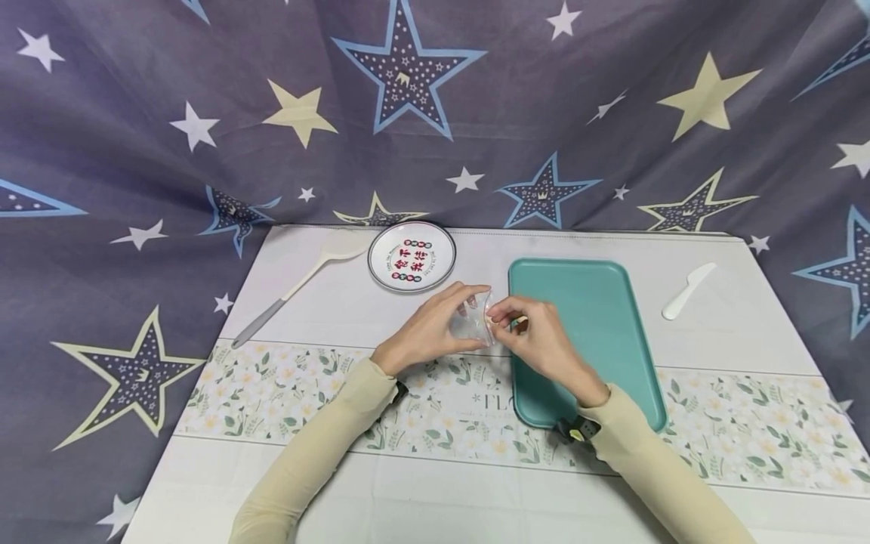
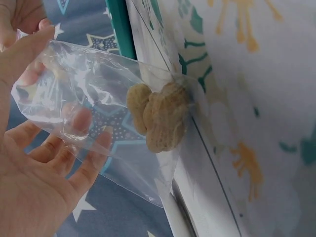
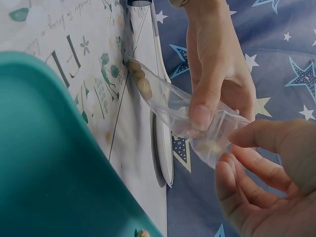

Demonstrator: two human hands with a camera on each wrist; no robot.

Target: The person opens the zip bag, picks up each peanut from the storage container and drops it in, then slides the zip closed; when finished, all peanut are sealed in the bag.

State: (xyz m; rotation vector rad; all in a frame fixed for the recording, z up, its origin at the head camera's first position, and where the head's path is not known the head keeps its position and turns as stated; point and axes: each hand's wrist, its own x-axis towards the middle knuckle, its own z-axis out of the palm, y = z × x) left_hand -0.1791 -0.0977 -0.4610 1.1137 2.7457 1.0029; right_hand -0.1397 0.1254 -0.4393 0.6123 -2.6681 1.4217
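Observation:
A clear plastic zip bag (image 1: 469, 325) with a thin red line along its mouth is between the two hands, over the table left of the teal tray. Several peanuts (image 2: 165, 118) lie together at its bottom end, which hangs close over the table. My left hand (image 1: 427, 326) holds the bag near its mouth, thumb on one side and fingers spread along the other. At the mouth, my right hand (image 1: 540, 332) pinches the edge between thumb and forefinger. One pale peanut (image 3: 211, 147) shows through the plastic near those fingertips.
The teal tray (image 1: 591, 302) lies under the right forearm; a small light-brown thing (image 3: 143, 233) shows at its rim. Behind the hands stands a round white plate (image 1: 381, 261) with red characters. A grey-handled spoon (image 1: 292, 291) lies left, a white knife (image 1: 688, 293) right.

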